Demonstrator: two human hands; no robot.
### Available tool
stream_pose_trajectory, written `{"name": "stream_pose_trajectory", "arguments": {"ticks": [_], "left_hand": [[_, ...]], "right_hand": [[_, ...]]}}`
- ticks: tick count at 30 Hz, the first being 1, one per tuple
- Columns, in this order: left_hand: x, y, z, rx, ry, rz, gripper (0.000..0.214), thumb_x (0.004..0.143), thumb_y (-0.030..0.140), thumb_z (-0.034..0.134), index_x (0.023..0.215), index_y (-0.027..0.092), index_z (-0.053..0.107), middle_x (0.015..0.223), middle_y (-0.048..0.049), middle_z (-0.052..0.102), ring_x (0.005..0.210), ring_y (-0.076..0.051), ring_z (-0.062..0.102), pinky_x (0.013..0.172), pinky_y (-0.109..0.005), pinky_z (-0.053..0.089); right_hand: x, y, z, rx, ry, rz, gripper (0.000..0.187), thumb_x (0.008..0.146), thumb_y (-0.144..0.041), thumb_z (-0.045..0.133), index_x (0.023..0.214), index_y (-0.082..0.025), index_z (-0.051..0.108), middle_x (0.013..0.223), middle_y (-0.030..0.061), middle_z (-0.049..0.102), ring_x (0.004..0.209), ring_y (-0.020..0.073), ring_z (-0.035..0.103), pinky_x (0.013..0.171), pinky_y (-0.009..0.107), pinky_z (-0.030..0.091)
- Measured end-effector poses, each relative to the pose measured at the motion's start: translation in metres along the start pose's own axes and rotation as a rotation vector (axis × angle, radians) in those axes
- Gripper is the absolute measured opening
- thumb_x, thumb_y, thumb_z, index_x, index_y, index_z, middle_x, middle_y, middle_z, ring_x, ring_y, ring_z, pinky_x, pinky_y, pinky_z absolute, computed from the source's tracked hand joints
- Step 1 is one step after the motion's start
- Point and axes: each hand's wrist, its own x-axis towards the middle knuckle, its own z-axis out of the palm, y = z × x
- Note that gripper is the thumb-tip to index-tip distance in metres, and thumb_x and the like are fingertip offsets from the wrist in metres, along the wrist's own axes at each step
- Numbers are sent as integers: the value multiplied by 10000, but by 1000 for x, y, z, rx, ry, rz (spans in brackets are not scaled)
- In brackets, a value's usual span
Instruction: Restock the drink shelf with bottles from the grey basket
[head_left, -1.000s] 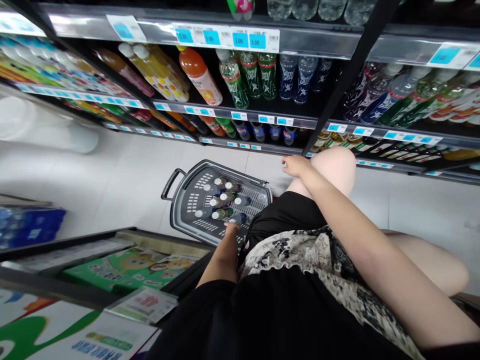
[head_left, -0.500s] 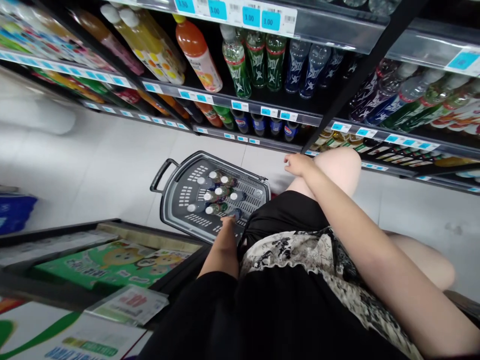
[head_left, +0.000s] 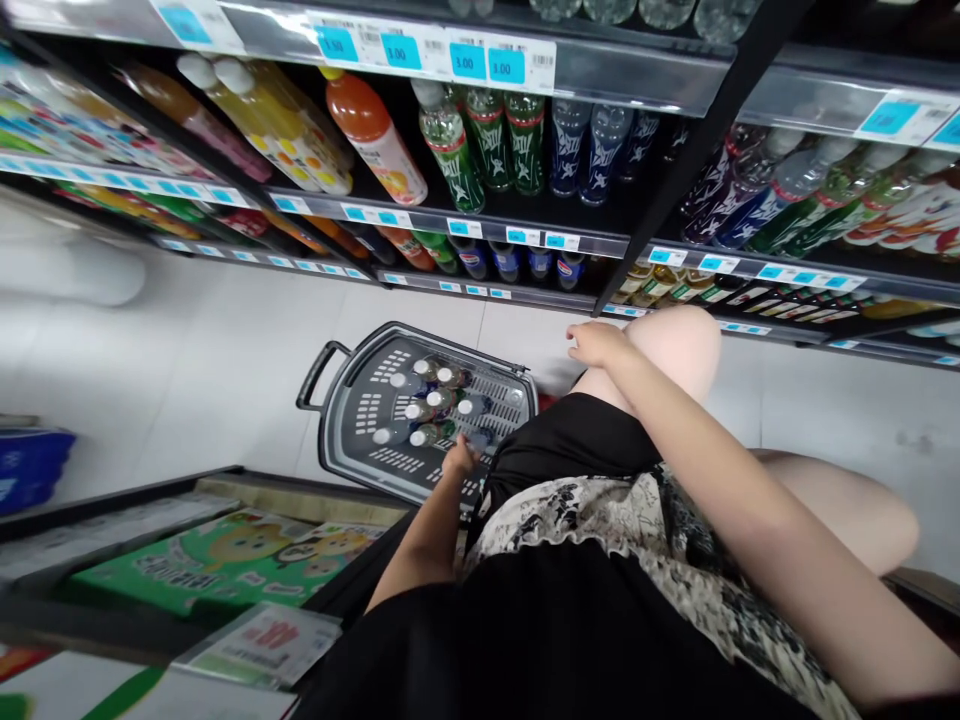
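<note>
A grey shopping basket with a black handle stands on the white floor below me, holding several upright bottles with white caps. My left hand reaches down into the basket's near right corner, fingers curled round a blue-labelled bottle there. My right hand rests on my raised knee, fingers loosely bent, holding nothing I can see.
Drink shelves with green, blue and orange bottles and blue price tags run across the top. A black upright post divides them. A low bin with a green printed carton sits at the lower left. White floor tiles stretch left.
The view has shifted slightly. My left hand has risen a little at the basket's near corner and its fingers have curled round a bottle. My right hand stays on the knee.
</note>
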Motion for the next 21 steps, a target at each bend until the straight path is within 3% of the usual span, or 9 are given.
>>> {"name": "stream_pose_trajectory", "arguments": {"ticks": [4, 8, 11, 13, 17, 21], "left_hand": [[-15, -6, -17, 15, 62, 113, 473, 934, 348, 577, 1331, 108, 486, 1131, -164, 689, 1064, -260, 657, 905, -323, 461], [-51, 4, -53, 119, 139, 250, 458, 922, 365, 537, 1307, 120, 504, 1099, -170, 703, 1072, -291, 656, 927, -342, 448], [-88, 26, -93, 248, 206, 385, 436, 895, 356, 552, 1258, 113, 550, 1101, -188, 697, 1047, -311, 664, 900, -353, 465], [-112, 43, -123, 252, 302, 404, 424, 889, 376, 556, 1234, 131, 573, 1061, -169, 703, 983, -311, 680, 840, -349, 480], [-146, 77, -181, 66, 523, 426, 350, 866, 403, 570, 1132, 179, 616, 787, -55, 680, 760, -252, 672, 732, -307, 464], [-174, 114, -228, -169, 690, 539, 306, 862, 393, 540, 1073, 192, 632, 621, 12, 576, 566, -183, 568, 626, -273, 410]], "right_hand": [[-15, 1, 0, 75, 117, -111, 404, 948, -286, 554, 1335, -199, 627, 1289, 105, 675, 1153, 269, 635, 892, 344, 501], [-18, 2, -1, 143, 159, -123, 410, 946, -298, 576, 1342, -199, 614, 1287, 96, 676, 1140, 261, 639, 895, 339, 495], [-16, 4, 0, 172, 165, -123, 460, 916, -266, 619, 1370, -199, 588, 1275, 97, 677, 1134, 263, 641, 885, 335, 494], [-16, 7, 1, 207, 188, -153, 518, 880, -249, 672, 1386, -209, 568, 1271, 90, 674, 1142, 258, 635, 882, 325, 490], [-16, 13, 7, 331, 241, -246, 723, 771, -409, 834, 1406, -238, 534, 1265, 72, 664, 1134, 252, 631, 898, 322, 484], [-12, 17, 12, 450, 269, -333, 920, 636, -585, 890, 1409, -246, 525, 1355, 96, 602, 1218, 284, 588, 993, 361, 458]]}}
